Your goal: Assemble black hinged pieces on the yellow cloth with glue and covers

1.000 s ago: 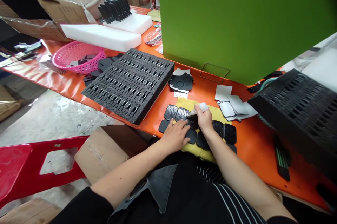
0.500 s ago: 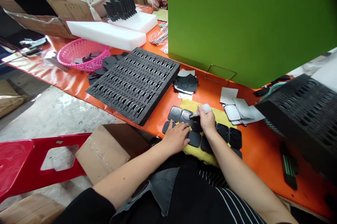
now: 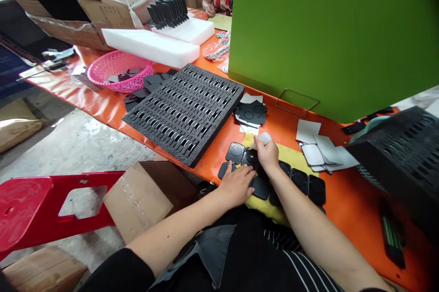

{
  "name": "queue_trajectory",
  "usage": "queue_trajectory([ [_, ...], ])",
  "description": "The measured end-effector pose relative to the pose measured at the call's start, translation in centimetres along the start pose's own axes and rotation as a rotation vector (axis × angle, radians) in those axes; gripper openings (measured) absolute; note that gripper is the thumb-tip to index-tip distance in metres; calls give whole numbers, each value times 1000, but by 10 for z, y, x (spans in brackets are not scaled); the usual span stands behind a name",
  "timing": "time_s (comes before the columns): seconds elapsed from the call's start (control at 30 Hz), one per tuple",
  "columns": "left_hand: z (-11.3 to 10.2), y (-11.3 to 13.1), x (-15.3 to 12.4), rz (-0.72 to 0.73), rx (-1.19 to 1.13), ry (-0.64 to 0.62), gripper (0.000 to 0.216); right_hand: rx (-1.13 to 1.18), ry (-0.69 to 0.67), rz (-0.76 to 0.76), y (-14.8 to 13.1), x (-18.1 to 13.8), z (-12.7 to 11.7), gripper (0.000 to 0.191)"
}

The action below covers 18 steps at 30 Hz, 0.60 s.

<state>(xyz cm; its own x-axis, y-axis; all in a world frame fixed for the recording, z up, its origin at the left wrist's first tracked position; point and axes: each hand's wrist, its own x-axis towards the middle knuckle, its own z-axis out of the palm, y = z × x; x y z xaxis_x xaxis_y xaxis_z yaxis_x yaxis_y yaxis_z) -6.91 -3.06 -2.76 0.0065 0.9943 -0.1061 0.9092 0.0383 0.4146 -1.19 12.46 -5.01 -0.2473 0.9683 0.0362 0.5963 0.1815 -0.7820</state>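
Bottle (image 3: 265,137) in play, right of the frame's centre, and the right hand's (image 3: 269,157) grip is clamped firmly around it! It leans over the second case (image 3: 252,154) from the left; whether the nozzle touches, I can't tell. Over on the lower row, the left hand (image 3: 236,186) lies flat, fingers apart, pressing on the dark lids (image 3: 261,187).

Now the score. Cases run in a line along the yellow cloth (image 3: 291,154), and those toward the right look dark inside: dealt with, I'd judge. Number two shows a dark, glossy patch, so it's probably under way. The leftmost case (image 3: 235,151) is pale and patterned, seemingly the last one left. White sheets (image 3: 312,154) lie loose on the table (image 3: 346,214), right of the cloth, apparently unused. The middle cases hide behind that right hand, so no verdict there.
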Motion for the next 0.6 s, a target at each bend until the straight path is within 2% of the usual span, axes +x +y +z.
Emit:
queue_trajectory([
  [0.1, -5, -2, -3, -6, -16, 4, 48, 64, 19, 44, 3, 2, -1, 45],
  [0.17, -10, -6, -7, -29, -31, 49, 45, 142, 14, 72, 4, 1, 0, 44],
  [0.3, -19, -19, -15, -101, -54, 125, 38, 216, -54, 42, -6, -8, 5, 42],
  [0.43, -16, -29, -19, -132, -55, 113, 39, 106, -130, -37, -17, -20, 12, 43],
  [0.6, -11, -30, -18, -149, -58, 119, 38, -52, -139, -118, -19, -26, 13, 45],
])
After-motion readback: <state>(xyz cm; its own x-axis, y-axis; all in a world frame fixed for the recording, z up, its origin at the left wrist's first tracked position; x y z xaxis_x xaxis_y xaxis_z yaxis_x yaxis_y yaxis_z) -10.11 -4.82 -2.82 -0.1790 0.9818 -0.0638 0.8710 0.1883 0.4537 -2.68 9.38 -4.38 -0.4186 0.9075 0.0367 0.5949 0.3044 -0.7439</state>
